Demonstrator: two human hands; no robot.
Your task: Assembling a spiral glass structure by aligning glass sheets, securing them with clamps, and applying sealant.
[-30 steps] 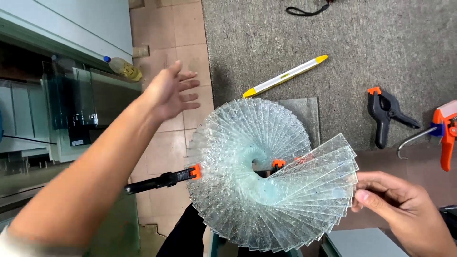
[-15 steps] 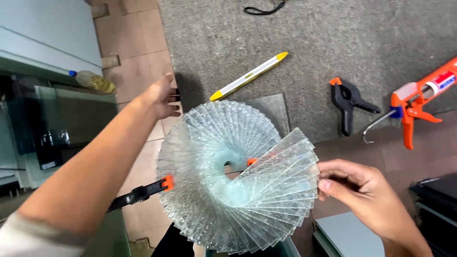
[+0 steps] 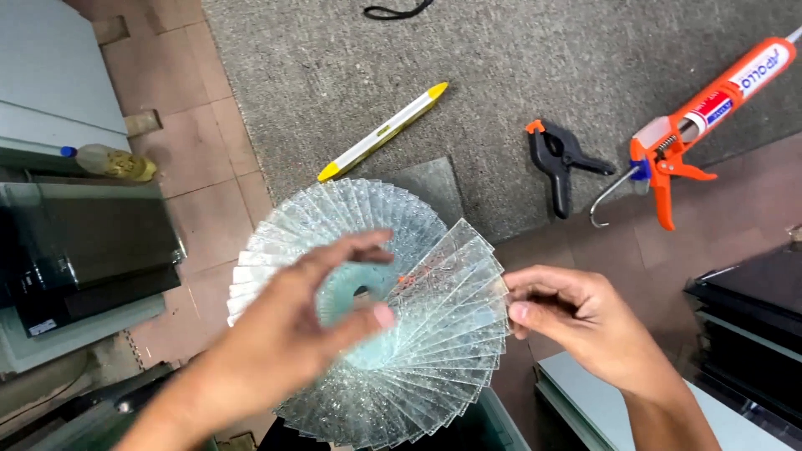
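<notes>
A fan-shaped spiral of several clear glass strips (image 3: 418, 334) sits below me, stacked around a centre with a small orange clamp tip showing. My left hand (image 3: 292, 334) hovers over the fan's middle, fingers apart, thumb and forefinger curved above the hub. At the fan's right edge, the fingers of my right hand (image 3: 576, 321) pinch the ends of the top strips.
On the grey carpet lie a white and yellow level (image 3: 384, 131), a black spring clamp (image 3: 558, 160) and an orange caulking gun (image 3: 702, 117). A dark glass tank (image 3: 83, 250) and a bottle (image 3: 109, 161) stand at left. Glass panels (image 3: 752, 334) stand at the right.
My left hand came back from the outstretched reach at upper left to above the fan's centre. The view shifted, and the right hand closed in on the strip ends.
</notes>
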